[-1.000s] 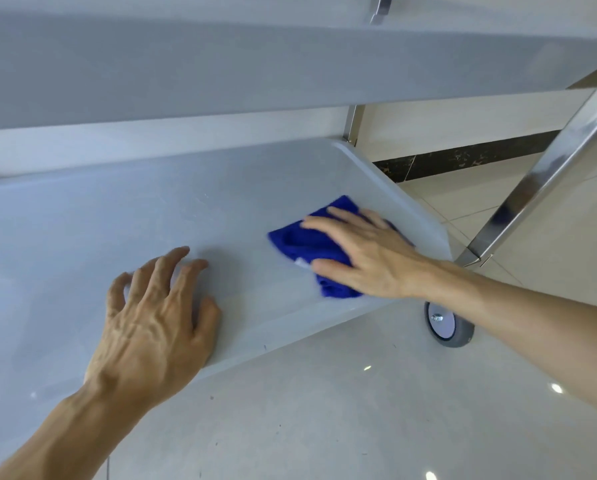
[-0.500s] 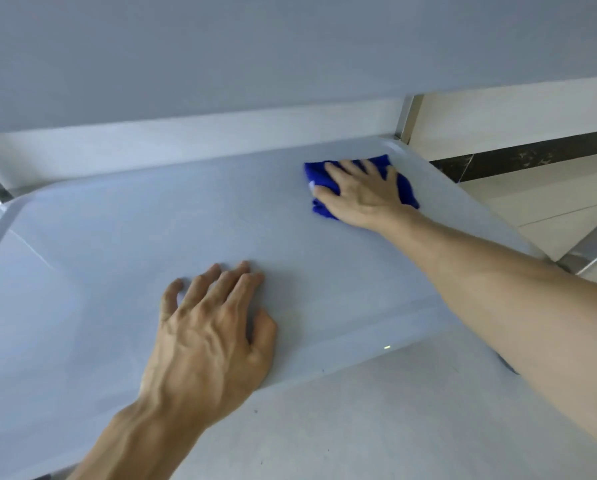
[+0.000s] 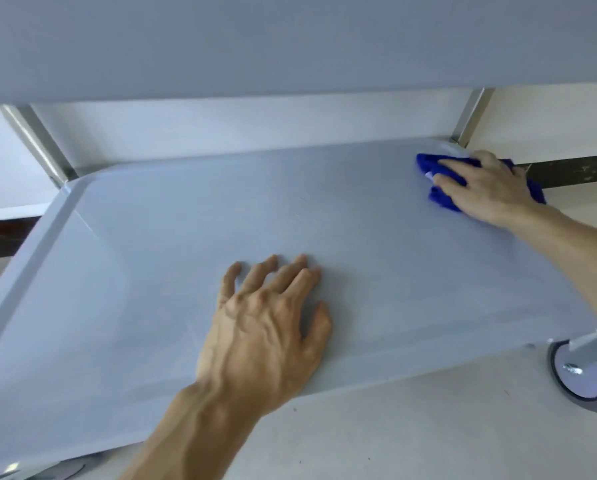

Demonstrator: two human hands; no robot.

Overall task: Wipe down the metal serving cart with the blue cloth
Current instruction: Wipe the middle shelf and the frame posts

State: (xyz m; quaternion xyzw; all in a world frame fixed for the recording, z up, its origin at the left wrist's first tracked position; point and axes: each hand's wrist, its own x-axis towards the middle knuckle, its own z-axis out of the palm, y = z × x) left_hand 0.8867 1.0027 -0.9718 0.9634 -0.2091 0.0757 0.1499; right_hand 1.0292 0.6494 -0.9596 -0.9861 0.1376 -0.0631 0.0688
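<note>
now we look down on the lower shelf (image 3: 186, 237) of a metal serving cart, a pale grey tray with a raised rim that fills the middle of the frame, with the underside of the shelf above (image 3: 290, 43) across the top.

our right hand (image 3: 487, 188), at the upper right of the frame, lies on the blue cloth (image 3: 428, 168) with its fingers nearly straight and spread, pressing it flat against the shelf at the far right corner, just beside a shiny upright post (image 3: 470, 116). the cloth is bunched under the palm and shows at the fingertips and behind the wrist. it is pressed, not pinched.

our left hand (image 3: 269, 323), at the lower middle of the frame, rests palm down on the bare shelf near its front edge, fingers spread and slightly arched, holding nothing.

we judge the cloth to be light, soft and limp, likely to fold or slide out from under a loose palm, so a flat, firm press over its middle suits it best, with the fingers trapping its leading edge. we judge the shelf stiff and smooth, probably slippery to the cloth. a caster wheel (image 3: 581, 372) shows at the lower right, so the cart may roll when pushed; the left hand bracing the shelf looks a sensible guard against that.
</note>
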